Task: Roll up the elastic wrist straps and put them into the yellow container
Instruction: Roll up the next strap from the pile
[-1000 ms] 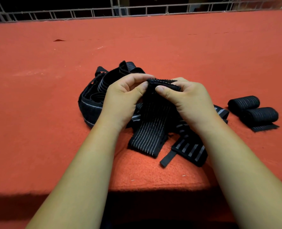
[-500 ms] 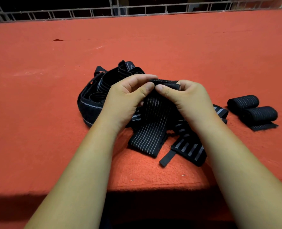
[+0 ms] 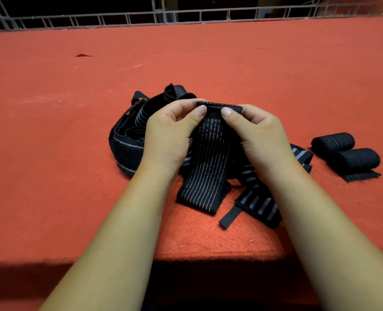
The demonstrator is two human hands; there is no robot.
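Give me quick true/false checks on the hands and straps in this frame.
1. The left hand and right hand both pinch the top end of one strap. True.
2. A yellow container is in view. False: none shows.
3. Two rolled straps lie on the red surface, right of the loose pile. True.
4. The strap being held is fully rolled. False: only its top end is turned over, and the rest hangs unrolled.

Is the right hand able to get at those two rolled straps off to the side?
Probably yes: the rolled straps lie beside the right hand with bare red surface between, but it pinches the strap now.
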